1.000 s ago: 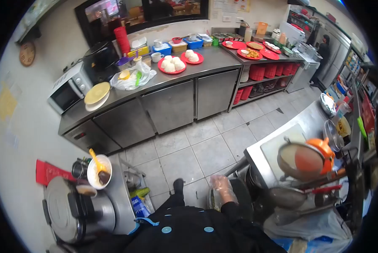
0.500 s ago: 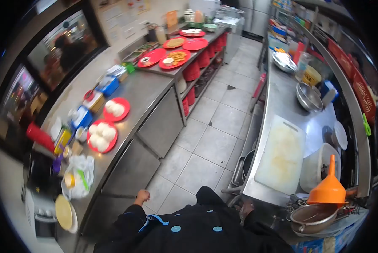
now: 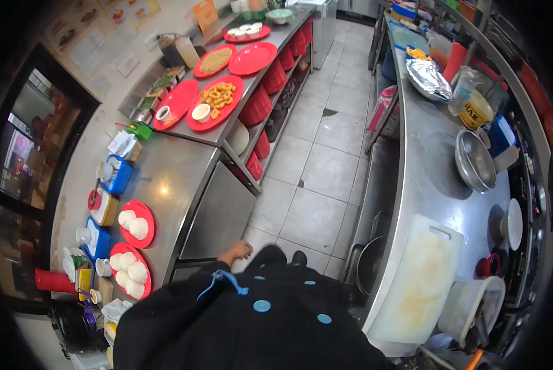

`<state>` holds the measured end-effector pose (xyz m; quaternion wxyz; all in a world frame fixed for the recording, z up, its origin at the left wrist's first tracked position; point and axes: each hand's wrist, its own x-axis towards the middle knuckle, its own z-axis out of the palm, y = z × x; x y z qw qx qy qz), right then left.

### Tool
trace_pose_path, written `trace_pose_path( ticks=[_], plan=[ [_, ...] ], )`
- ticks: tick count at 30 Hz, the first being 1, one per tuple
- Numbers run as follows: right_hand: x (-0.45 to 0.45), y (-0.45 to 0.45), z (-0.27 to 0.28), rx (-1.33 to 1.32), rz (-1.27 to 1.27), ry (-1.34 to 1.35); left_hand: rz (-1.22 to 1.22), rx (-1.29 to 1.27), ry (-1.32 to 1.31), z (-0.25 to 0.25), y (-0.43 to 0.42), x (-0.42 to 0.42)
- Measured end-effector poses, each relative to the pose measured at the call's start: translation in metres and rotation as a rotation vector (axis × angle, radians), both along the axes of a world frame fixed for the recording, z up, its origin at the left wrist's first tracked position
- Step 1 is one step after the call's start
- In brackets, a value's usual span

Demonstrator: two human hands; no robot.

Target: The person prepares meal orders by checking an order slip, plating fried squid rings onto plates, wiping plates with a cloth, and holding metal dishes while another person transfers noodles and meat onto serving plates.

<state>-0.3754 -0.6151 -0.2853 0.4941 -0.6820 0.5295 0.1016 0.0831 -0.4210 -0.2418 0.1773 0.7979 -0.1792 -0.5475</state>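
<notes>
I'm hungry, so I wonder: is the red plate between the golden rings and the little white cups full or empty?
Empty: the red plate shows only bare red, with no food on it.

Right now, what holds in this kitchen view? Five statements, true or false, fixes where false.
1. The left hand rests on the cutting board. False: the two are apart.
2. The right hand is out of view. True.
3. Fried pieces and a white cup share a red plate. True.
4. The white mounds sit in blue bins. False: they sit on two other red plates.
5. The metal bowl is foil-covered. False: the foil lies farther along the steel counter.
</notes>
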Motion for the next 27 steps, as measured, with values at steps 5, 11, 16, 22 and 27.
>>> trace_pose_path(
  ticks=[5,11,16,22,27],
  plan=[
    [0.074,-0.091,0.019,-0.020,-0.177,-0.086,-0.132,0.188,-0.179,-0.028,-0.078,0.081],
    [0.156,-0.181,0.024,-0.056,-0.373,-0.073,-0.368,-0.139,-0.253,-0.062,-0.238,0.134],
    [0.210,-0.272,0.020,-0.123,-0.837,-0.143,-0.237,-0.234,-0.024,-0.028,-0.365,0.207],
    [0.329,-0.417,0.103,-0.900,-0.418,0.117,-0.169,-0.116,-0.264,-0.093,-0.436,0.287],
    [0.370,-0.454,0.056,-0.347,-0.353,0.027,0.951,-0.498,0.336,-0.279,-0.410,0.327]
  ],
)
